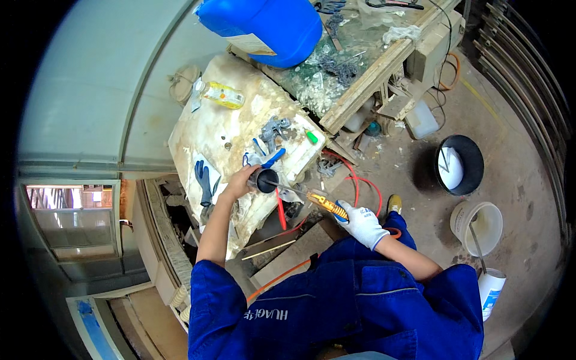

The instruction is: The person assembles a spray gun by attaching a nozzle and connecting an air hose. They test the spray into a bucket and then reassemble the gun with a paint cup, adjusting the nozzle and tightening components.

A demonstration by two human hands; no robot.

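Note:
My bare left hand (239, 183) grips a dark cup (264, 179) at the near edge of a stained work surface (246, 219), with the cup's mouth tilted toward me. My right hand (365, 227), in a white glove, is closed around a yellow-and-black handled tool (327, 204). Its narrow metal end reaches into the cup's mouth; the tip and the cup's contents are too dark to make out. A red strip (281, 211) hangs just below the cup. Beyond it lie a blue-and-white glove (264, 157) and a grey metal spray gun (275, 131).
A dark blue glove (206, 182), a yellow-labelled bottle (222, 95) and a green piece (311, 137) lie on the surface. Behind stands a blue drum (264, 30). A red hose (358, 183) crosses the floor; a black bucket (472, 174) and white bucket (487, 231) stand right.

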